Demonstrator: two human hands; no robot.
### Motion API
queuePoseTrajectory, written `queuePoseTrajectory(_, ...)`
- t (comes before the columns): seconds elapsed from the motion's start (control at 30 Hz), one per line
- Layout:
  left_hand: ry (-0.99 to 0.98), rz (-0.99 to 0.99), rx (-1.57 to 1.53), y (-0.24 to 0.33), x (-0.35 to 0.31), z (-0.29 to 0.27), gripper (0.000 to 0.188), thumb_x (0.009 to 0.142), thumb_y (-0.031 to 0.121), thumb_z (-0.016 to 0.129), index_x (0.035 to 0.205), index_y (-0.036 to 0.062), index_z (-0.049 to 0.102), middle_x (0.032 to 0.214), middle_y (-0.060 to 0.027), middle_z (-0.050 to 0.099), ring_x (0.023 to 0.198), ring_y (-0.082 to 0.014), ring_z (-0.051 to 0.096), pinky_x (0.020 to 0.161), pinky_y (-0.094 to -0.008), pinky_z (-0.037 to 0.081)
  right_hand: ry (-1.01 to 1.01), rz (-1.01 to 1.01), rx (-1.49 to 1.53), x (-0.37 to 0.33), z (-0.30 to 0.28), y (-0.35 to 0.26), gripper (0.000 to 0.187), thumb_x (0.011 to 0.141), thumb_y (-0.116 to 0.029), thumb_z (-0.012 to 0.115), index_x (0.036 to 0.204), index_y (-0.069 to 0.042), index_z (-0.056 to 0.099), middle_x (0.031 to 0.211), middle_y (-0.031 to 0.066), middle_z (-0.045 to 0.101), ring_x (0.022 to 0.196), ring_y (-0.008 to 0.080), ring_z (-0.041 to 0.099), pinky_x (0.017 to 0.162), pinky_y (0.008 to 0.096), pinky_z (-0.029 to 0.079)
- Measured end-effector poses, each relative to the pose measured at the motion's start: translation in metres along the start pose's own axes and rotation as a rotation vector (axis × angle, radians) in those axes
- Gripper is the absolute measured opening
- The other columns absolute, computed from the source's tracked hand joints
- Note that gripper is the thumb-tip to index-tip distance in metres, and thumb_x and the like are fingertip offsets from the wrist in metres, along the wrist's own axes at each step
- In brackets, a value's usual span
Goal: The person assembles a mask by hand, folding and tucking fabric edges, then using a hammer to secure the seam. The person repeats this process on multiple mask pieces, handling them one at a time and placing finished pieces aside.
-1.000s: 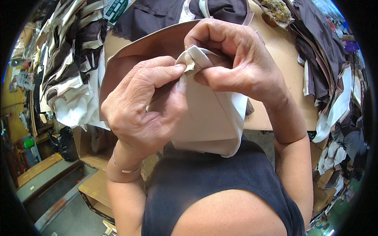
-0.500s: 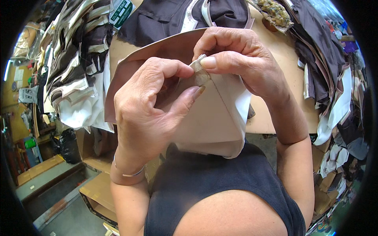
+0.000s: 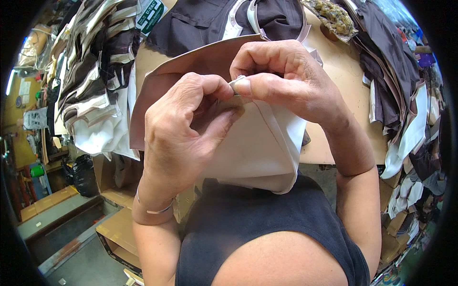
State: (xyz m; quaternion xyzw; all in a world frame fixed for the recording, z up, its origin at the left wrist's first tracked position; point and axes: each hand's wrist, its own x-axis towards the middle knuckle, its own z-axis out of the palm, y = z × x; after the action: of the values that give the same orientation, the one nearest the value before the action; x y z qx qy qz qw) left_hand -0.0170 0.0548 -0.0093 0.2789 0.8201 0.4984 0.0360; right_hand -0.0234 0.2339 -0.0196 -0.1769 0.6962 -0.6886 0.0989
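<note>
A stitched piece of leather-like sheet [image 3: 253, 148] hangs between my hands, cream on the near side and mauve-brown on the far flap. A dark seam runs down its cream face. My right hand [image 3: 293, 83] pinches the folded upper tip of the seam between thumb and curled forefinger. Close against it, my left hand [image 3: 176, 124] grips the same tip, forefinger at the fold and thumb lower on the cream side. The fingers cover most of the fold. The lower edge of the piece rests near my dark top.
On the tan tabletop [image 3: 322, 143] dark and white cut pieces [image 3: 95, 86] are piled at the left. More dark pieces [image 3: 389, 71] hang over the right side, and dark fabric [image 3: 205, 24] lies at the back. A plastic-wrapped bundle [image 3: 334, 19] sits back right. Cardboard boxes [image 3: 119, 233] stand below left.
The fold at the seam tip has turned over and is now mostly hidden by my fingers. My right hand has dropped slightly, and my left thumb has tucked in closer.
</note>
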Motion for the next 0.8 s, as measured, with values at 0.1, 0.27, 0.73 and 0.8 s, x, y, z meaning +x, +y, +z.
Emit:
queuePoseTrajectory(0.1,0.057,0.088,0.043,0.0,0.001,0.002,0.026,0.067,-0.013,0.062,0.09,-0.0038,0.054,0.086,-0.0057,0.055,0.08,-0.009,0.054,0.071,-0.0193,0.045,0.029,0.024,0.091,0.0,-0.001,-0.003,0.014,0.075,-0.011,0.055,0.076,0.002,0.058,0.066,0.0008,0.057,0.063,0.0047,0.05,0.058,0.0189,0.04)
queuePoseTrajectory(0.27,0.131,0.182,0.172,-0.001,-0.002,0.007,0.026,0.065,-0.013,0.063,0.088,-0.0035,0.056,0.083,-0.0081,0.056,0.076,-0.0108,0.055,0.067,-0.0201,0.046,0.033,0.079,0.105,0.0,-0.001,-0.003,0.013,0.075,-0.01,0.053,0.076,0.002,0.059,0.07,0.0022,0.059,0.067,0.0056,0.053,0.062,0.0184,0.041)
queuePoseTrajectory(0.73,0.065,0.144,0.022,-0.004,0.002,0.007,0.02,0.061,-0.012,0.06,0.076,0.0009,0.056,0.07,-0.008,0.054,0.063,-0.0168,0.055,0.057,-0.0243,0.045,0.028,0.01,-0.051,0.0,0.003,0.006,0.015,0.077,-0.015,0.055,0.077,0.0,0.056,0.069,-0.0013,0.052,0.067,0.0034,0.046,0.06,0.0178,0.037)
queuePoseTrajectory(0.8,-0.007,0.115,-0.099,-0.005,0.002,0.003,0.019,0.063,-0.012,0.06,0.077,-0.0005,0.055,0.075,-0.0071,0.053,0.068,-0.0134,0.053,0.061,-0.0218,0.043,0.006,0.005,-0.028,0.0,0.001,0.005,0.015,0.077,-0.015,0.055,0.077,0.0,0.056,0.068,-0.0014,0.052,0.066,0.0034,0.046,0.06,0.0178,0.037)
